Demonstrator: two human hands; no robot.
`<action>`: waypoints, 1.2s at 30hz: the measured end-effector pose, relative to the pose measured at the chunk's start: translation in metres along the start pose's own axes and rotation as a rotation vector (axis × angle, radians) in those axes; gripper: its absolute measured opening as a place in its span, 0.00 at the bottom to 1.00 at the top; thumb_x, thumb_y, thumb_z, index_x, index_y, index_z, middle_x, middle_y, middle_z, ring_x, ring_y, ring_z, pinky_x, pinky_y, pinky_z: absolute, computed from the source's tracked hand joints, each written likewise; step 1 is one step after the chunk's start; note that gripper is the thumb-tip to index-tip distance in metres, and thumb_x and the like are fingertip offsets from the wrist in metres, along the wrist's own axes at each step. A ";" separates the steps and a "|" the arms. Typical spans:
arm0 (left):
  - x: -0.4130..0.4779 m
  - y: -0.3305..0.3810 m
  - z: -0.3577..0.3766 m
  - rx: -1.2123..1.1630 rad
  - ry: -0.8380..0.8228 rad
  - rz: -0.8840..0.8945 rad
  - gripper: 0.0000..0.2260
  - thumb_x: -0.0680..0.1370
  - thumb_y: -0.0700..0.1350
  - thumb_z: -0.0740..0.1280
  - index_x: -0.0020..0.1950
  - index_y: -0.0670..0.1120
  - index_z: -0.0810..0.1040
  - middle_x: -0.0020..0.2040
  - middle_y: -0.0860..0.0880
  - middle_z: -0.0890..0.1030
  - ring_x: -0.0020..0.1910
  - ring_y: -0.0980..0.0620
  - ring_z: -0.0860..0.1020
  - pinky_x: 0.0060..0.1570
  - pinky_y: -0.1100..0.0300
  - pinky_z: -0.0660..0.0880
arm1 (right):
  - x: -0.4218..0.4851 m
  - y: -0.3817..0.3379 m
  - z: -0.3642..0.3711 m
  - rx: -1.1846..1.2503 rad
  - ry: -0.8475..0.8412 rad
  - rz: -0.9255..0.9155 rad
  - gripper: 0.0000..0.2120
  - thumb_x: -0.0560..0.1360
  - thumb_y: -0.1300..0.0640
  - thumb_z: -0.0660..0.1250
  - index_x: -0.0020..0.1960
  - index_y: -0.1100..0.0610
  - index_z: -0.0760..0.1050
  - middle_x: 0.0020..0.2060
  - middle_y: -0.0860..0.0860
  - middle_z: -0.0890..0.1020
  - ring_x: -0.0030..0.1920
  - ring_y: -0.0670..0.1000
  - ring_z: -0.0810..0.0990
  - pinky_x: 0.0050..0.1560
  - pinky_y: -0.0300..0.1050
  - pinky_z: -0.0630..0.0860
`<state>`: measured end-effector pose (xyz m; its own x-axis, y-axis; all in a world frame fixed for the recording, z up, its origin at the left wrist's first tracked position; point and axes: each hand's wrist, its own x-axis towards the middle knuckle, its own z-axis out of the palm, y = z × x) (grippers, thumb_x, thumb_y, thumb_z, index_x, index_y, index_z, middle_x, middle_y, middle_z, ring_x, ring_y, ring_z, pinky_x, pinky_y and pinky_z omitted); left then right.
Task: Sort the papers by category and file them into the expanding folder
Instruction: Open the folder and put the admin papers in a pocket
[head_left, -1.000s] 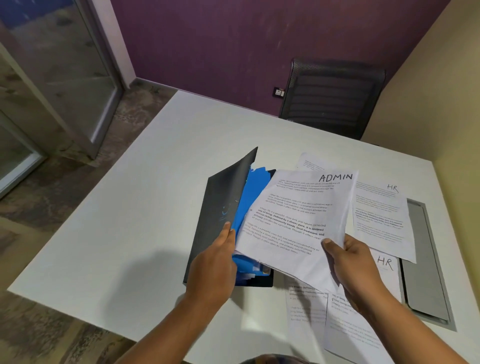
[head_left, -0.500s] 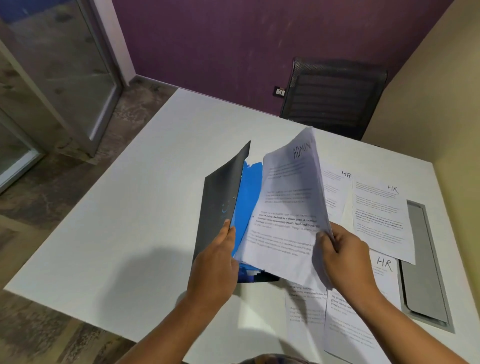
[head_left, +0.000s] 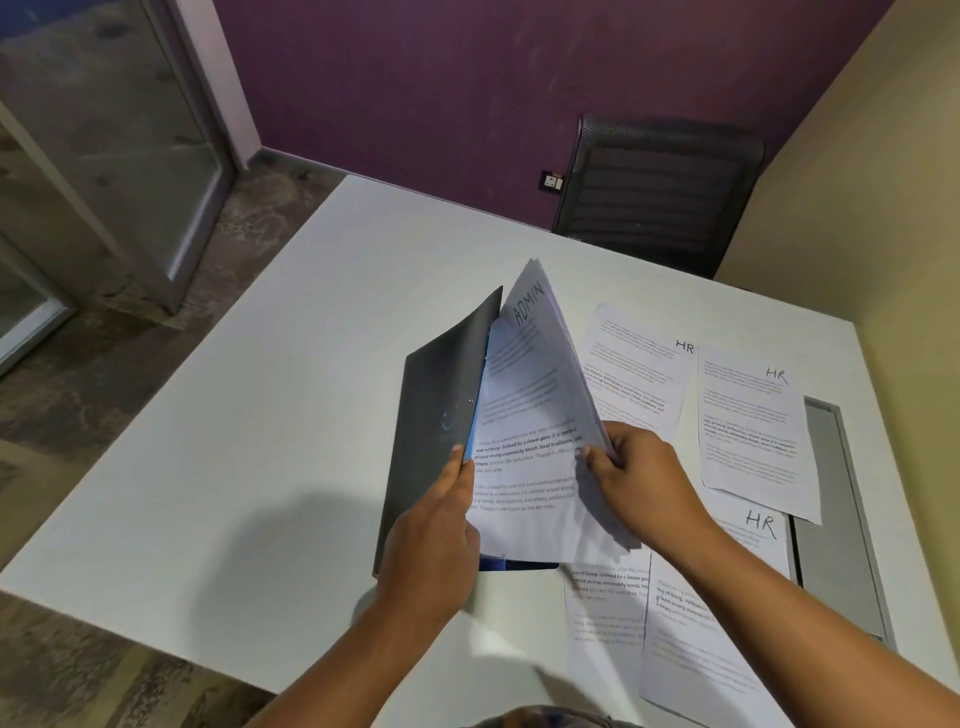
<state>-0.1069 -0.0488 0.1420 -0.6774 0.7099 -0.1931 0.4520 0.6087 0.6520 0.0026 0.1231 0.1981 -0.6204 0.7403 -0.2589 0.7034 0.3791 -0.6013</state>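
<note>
A dark grey expanding folder (head_left: 434, 415) with blue inner pockets stands opened on the white table (head_left: 260, 441). My left hand (head_left: 441, 525) grips its raised front cover at the edge. My right hand (head_left: 631, 473) pinches a stack of white printed sheets marked ADMIN (head_left: 530, 415), tilted upright and tucked against the folder's inside. The blue pockets are almost hidden behind the sheets. Several sheets marked HR (head_left: 748, 426) lie flat on the table to the right.
A black mesh chair (head_left: 660, 192) stands at the table's far side against a purple wall. A grey cable hatch (head_left: 836, 519) is set into the table at the right, partly under the papers. A glass door (head_left: 104, 145) is at far left.
My right hand has swung the ADMIN sheets from lying flat over the folder to upright and leftward into it. The folder cover stayed raised in my left hand.
</note>
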 end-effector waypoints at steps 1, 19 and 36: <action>-0.002 0.002 -0.001 -0.005 -0.001 0.004 0.28 0.82 0.45 0.59 0.80 0.54 0.52 0.78 0.60 0.58 0.61 0.55 0.76 0.55 0.67 0.76 | 0.004 -0.001 0.001 0.010 -0.013 0.016 0.08 0.81 0.57 0.62 0.53 0.50 0.79 0.38 0.46 0.82 0.39 0.49 0.80 0.35 0.40 0.70; -0.002 0.016 0.005 0.029 -0.068 0.016 0.33 0.81 0.47 0.64 0.80 0.53 0.49 0.79 0.58 0.55 0.56 0.57 0.75 0.50 0.67 0.79 | 0.022 0.004 0.045 0.039 -0.319 0.165 0.29 0.74 0.60 0.74 0.73 0.58 0.69 0.48 0.54 0.86 0.43 0.52 0.86 0.49 0.46 0.84; 0.026 -0.014 0.081 0.219 -0.170 0.071 0.40 0.77 0.45 0.70 0.80 0.50 0.46 0.80 0.53 0.55 0.65 0.52 0.74 0.43 0.65 0.80 | -0.063 0.129 0.016 0.319 -0.100 0.324 0.05 0.76 0.61 0.72 0.52 0.55 0.81 0.39 0.60 0.85 0.38 0.54 0.86 0.43 0.48 0.79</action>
<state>-0.0842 -0.0101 0.0679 -0.5411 0.7914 -0.2845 0.6218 0.6043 0.4982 0.1272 0.1163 0.1248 -0.4283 0.7290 -0.5340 0.7340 -0.0641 -0.6761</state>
